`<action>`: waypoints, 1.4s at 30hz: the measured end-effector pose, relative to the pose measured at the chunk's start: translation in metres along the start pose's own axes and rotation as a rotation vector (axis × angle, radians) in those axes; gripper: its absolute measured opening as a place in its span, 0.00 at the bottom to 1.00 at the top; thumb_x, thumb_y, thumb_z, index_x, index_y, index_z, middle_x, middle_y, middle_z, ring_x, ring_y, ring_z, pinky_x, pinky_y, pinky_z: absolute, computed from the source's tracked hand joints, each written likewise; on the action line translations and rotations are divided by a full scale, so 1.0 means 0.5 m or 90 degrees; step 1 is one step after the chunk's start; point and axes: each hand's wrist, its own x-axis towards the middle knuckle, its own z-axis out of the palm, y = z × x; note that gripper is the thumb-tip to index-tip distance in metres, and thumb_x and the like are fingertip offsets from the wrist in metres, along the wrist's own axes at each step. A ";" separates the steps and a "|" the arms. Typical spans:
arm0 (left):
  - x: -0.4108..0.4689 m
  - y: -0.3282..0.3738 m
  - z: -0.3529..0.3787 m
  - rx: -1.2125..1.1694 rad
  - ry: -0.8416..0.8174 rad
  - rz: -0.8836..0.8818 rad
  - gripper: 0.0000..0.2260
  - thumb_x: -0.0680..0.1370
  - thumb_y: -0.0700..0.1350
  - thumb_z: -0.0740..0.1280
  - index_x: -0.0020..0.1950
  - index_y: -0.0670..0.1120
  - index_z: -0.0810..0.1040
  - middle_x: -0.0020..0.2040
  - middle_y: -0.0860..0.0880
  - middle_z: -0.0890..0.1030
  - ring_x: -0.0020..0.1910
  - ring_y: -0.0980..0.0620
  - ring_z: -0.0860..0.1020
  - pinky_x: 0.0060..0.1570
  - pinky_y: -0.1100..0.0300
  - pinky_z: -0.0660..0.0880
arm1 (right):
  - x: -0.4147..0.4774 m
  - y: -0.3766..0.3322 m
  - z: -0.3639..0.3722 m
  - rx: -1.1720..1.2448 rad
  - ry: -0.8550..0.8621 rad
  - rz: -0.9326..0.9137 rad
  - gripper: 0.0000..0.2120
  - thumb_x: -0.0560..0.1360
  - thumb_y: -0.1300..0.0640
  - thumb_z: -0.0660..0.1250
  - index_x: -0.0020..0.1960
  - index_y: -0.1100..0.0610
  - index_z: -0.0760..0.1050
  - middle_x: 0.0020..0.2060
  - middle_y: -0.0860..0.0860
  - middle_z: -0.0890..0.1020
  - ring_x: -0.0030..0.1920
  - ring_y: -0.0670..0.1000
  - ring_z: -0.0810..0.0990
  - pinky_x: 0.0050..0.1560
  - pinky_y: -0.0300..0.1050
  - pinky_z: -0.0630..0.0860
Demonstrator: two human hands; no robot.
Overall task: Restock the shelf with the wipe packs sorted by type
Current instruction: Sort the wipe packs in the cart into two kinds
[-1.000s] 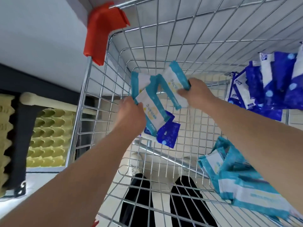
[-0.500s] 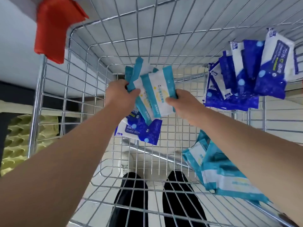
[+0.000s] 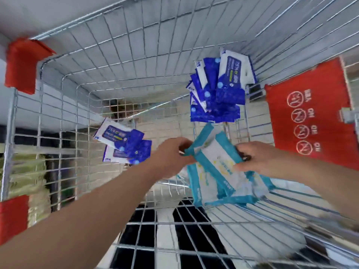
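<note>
a: where are the teal wipe packs [image 3: 213, 158]?
b: a small bunch is held up inside the wire cart [image 3: 116, 55], between both hands. it is right over a teal pile [image 3: 219, 197] on the mesh floor. whether bunch and pile touch, i cannot tell.
a: and each grip?
b: the left hand [image 3: 171, 154] has its grip clamped on the bunch's left end, pinching the edge. the right hand [image 3: 256, 158] is clamped on the right side, fingers curled over the top pack.
a: the other type?
b: a dark blue heap [image 3: 215, 98] leans in the far right corner, just beyond the teal ones. two loose dark blue packs [image 3: 126, 146] lie well apart on the left, overlapping each other.
a: anything else?
b: a red flap [image 3: 310, 113] with white round signs hangs on the right wall, and a red corner guard [image 3: 23, 65] sits on the left rim. the print is too blurred to read.
</note>
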 end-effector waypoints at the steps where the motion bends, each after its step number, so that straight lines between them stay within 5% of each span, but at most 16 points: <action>1: 0.006 0.005 0.029 0.012 -0.018 -0.008 0.08 0.74 0.42 0.72 0.52 0.47 0.79 0.47 0.49 0.80 0.35 0.57 0.74 0.31 0.73 0.68 | -0.011 0.027 0.002 -0.050 -0.009 0.011 0.09 0.71 0.55 0.71 0.50 0.56 0.76 0.48 0.52 0.82 0.49 0.53 0.80 0.51 0.48 0.76; 3: 0.019 0.010 0.083 0.064 -0.045 -0.023 0.07 0.75 0.46 0.72 0.51 0.49 0.78 0.44 0.51 0.77 0.35 0.57 0.73 0.29 0.75 0.66 | -0.022 0.072 0.009 -0.184 -0.034 0.038 0.05 0.74 0.57 0.66 0.47 0.56 0.72 0.47 0.52 0.78 0.45 0.52 0.76 0.41 0.41 0.71; 8: 0.052 0.020 0.131 0.074 -0.045 -0.061 0.15 0.73 0.47 0.74 0.58 0.45 0.80 0.43 0.54 0.78 0.39 0.56 0.76 0.33 0.75 0.69 | -0.023 0.138 0.039 -0.369 -0.055 0.045 0.02 0.75 0.59 0.63 0.48 0.56 0.71 0.35 0.49 0.68 0.40 0.53 0.71 0.33 0.45 0.64; 12: 0.064 0.023 0.149 0.198 -0.042 -0.038 0.19 0.71 0.53 0.74 0.59 0.47 0.80 0.49 0.51 0.78 0.46 0.54 0.75 0.42 0.64 0.66 | -0.015 0.149 0.037 -0.382 -0.027 -0.014 0.07 0.74 0.55 0.67 0.48 0.58 0.76 0.40 0.53 0.77 0.43 0.55 0.76 0.36 0.44 0.66; 15: 0.065 0.033 0.181 0.175 -0.015 -0.028 0.14 0.72 0.53 0.73 0.53 0.47 0.81 0.46 0.50 0.77 0.45 0.52 0.75 0.46 0.56 0.72 | -0.010 0.154 0.035 -0.360 0.001 -0.022 0.10 0.72 0.56 0.68 0.49 0.61 0.78 0.44 0.56 0.80 0.44 0.55 0.77 0.39 0.47 0.70; 20: 0.067 0.039 0.171 0.228 -0.015 -0.007 0.20 0.73 0.58 0.70 0.61 0.49 0.79 0.53 0.51 0.81 0.49 0.51 0.78 0.52 0.55 0.75 | -0.018 0.137 0.013 -0.288 0.088 -0.014 0.12 0.69 0.50 0.72 0.50 0.54 0.77 0.46 0.48 0.80 0.46 0.51 0.77 0.47 0.49 0.76; 29: -0.024 -0.021 -0.042 0.287 0.146 -0.012 0.15 0.77 0.57 0.64 0.62 0.53 0.78 0.56 0.55 0.80 0.53 0.55 0.78 0.56 0.56 0.74 | 0.026 -0.062 0.021 -0.259 0.220 -0.138 0.22 0.76 0.44 0.64 0.68 0.50 0.70 0.65 0.47 0.74 0.64 0.51 0.72 0.62 0.47 0.69; 35: -0.029 -0.193 -0.207 0.439 0.220 -0.119 0.19 0.79 0.47 0.64 0.70 0.48 0.72 0.67 0.45 0.73 0.64 0.44 0.72 0.63 0.53 0.67 | 0.157 -0.206 0.134 -0.122 0.185 -0.195 0.23 0.79 0.49 0.63 0.72 0.51 0.66 0.70 0.48 0.70 0.70 0.49 0.67 0.67 0.43 0.61; 42: 0.093 -0.303 -0.277 0.696 0.086 -0.036 0.35 0.76 0.52 0.68 0.77 0.50 0.54 0.77 0.48 0.60 0.76 0.43 0.56 0.73 0.44 0.57 | 0.296 -0.243 0.218 -0.004 0.172 -0.147 0.22 0.75 0.55 0.68 0.68 0.55 0.71 0.66 0.51 0.75 0.66 0.51 0.72 0.66 0.47 0.68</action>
